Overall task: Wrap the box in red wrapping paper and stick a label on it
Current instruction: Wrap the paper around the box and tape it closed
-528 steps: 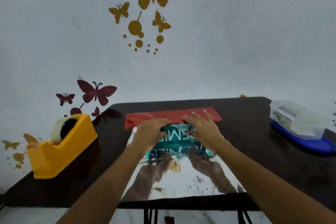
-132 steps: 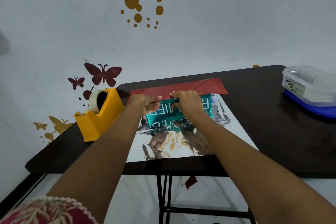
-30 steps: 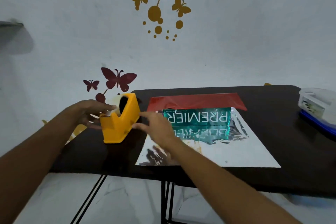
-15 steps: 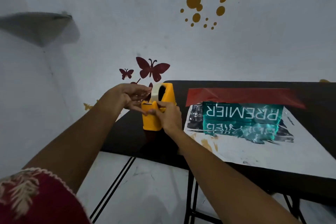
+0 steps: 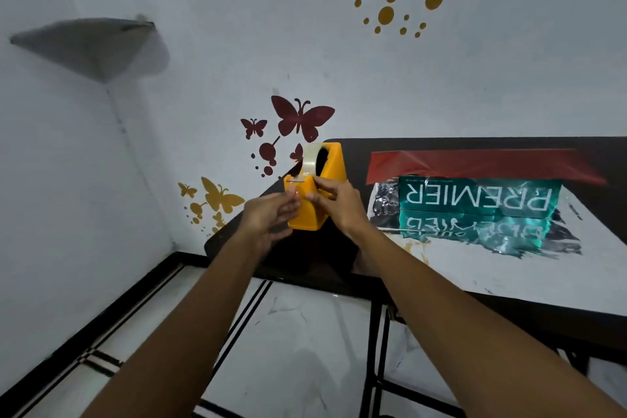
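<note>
The teal box (image 5: 475,200) printed PREMIER lies on the silver inner side of the wrapping paper (image 5: 509,268). The paper's red far edge (image 5: 475,163) is folded up behind the box. A yellow tape dispenser (image 5: 330,166) with a clear tape roll (image 5: 310,159) stands at the table's left corner. My right hand (image 5: 336,204) grips the dispenser's side, its index finger near the cutter. My left hand (image 5: 271,214) is at the dispenser's front just below the cutter, fingertips pinched together as if on the tape end. The strip itself is too thin to see.
The dark table (image 5: 356,153) ends just left of the dispenser, with tiled floor (image 5: 298,332) below. A white wall with butterfly stickers (image 5: 302,117) rises behind. A grey corner shelf (image 5: 98,44) hangs at the upper left.
Both hands left the box and went to the dispenser. In the last half second my left hand dropped from the cutter's top to its front, and my right hand shifted to the side.
</note>
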Available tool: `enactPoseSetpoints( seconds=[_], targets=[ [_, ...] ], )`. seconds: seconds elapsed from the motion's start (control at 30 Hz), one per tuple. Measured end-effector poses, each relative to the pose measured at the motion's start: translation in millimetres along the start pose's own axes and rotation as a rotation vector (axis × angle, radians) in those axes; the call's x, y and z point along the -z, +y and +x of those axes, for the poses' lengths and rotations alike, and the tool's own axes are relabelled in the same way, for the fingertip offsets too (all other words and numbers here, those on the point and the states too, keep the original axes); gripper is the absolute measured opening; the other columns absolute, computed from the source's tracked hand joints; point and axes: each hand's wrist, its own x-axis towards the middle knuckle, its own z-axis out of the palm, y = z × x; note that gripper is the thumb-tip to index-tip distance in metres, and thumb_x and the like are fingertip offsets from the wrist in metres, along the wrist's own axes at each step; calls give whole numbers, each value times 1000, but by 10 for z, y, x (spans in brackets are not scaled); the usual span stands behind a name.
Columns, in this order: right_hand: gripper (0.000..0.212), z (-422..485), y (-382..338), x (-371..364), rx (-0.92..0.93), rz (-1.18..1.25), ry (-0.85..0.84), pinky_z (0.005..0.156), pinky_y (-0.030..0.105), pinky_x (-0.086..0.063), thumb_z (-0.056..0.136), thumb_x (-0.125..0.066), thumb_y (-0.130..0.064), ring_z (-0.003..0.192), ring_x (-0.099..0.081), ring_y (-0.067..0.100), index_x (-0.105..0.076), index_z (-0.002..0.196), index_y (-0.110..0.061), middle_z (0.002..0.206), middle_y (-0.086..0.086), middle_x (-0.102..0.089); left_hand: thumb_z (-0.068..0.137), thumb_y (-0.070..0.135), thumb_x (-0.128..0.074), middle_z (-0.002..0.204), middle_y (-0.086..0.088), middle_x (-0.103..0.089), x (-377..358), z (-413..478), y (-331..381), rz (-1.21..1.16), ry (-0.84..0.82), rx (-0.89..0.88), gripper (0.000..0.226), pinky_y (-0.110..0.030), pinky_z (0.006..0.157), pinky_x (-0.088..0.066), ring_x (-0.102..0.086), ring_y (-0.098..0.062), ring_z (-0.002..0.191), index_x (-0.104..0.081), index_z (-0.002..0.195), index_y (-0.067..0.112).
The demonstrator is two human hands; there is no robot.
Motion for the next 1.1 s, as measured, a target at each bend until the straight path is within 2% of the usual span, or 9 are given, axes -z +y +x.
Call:
enactPoseSetpoints(
  seconds=[0.2, 0.37, 0.57, 0.67, 0.73, 0.8, 0.87, 0.97, 1.1],
  targets=[
    [52, 53, 98, -17, 42, -3, 9, 106, 43, -39, 84, -67, -25, 124, -49, 27, -53, 132, -9, 135, 10, -54, 83, 36, -67, 90, 1, -71, -105, 19, -72, -35, 99, -122, 20, -36, 88, -47, -64, -12, 91, -69, 87, 16],
    [51, 125, 148, 3, 54, -13, 12, 106, 40, -39, 83, -68, -23, 124, -50, 25, -54, 131, -10, 134, 10, -55, 85, 27, -66, 83, -1, -69, -230, 74, -129, -125, 200, -175, 25, -25, 66, -43, -62, -10, 80, -70, 96, 5],
    [52, 128, 167, -10, 55, 12, 10, 105, 40, -40, 84, -68, -23, 122, -51, 25, -53, 131, -10, 136, 10, -53, 82, 15, -70, 82, -8, -70, -187, 13, -247, -202, 232, -91, 10, -41, 96, -48, -66, -23, 89, -68, 74, 9],
    [46, 106, 165, 71, -49, 189, -94, 82, 28, -54, 88, -62, -17, 88, -64, 19, -52, 132, -9, 131, 13, -56, 84, 20, -67, 85, -5, -70, -202, -175, -273, -258, 248, -195, 7, -39, 93, -50, -65, -21, 93, -68, 80, 14],
    [39, 67, 117, 234, -149, 323, -96, 60, 22, -55, 92, -57, -19, 65, -63, 13, -54, 129, -7, 121, 16, -61, 85, 24, -65, 80, 2, -70, -330, -340, -195, -189, 203, -389, 9, -31, 84, -52, -65, -15, 90, -69, 78, 21],
    [37, 27, 32, 482, -178, 333, -21, 52, 23, -52, 95, -51, -30, 60, -61, 13, -61, 118, -1, 104, 15, -68, 86, 21, -64, 73, 9, -71, -531, -459, -76, -91, 64, -546, 11, -19, 72, -51, -66, -6, 81, -71, 78, 20],
    [47, -45, -103, 857, -160, 256, 26, 52, 24, -51, 96, -45, -41, 61, -61, 16, -66, 102, 0, 84, 8, -69, 86, 12, -65, 69, 13, -71, -825, -495, 28, -17, -98, -617, 10, -11, 65, -47, -65, 2, 73, -72, 79, 11],
    [53, -255, -263, 1525, -149, 66, 0, 60, 26, -51, 94, -42, -49, 68, -64, 15, -70, 89, -5, 80, 5, -70, 81, 5, -69, 68, 14, -70, -1322, -432, 99, 52, -244, -627, 11, -12, 66, -48, -65, 1, 69, -72, 75, 14],
    [31, -541, -219, 2197, -144, -130, -14, 62, 27, -52, 92, -55, -33, 71, -63, 15, -70, 91, -6, 79, 2, -70, 77, 1, -71, 60, 16, -68, -1920, -400, 108, 47, -356, -585, 12, -9, 62, -47, -61, 6, 59, -73, 78, 13]
  ],
)
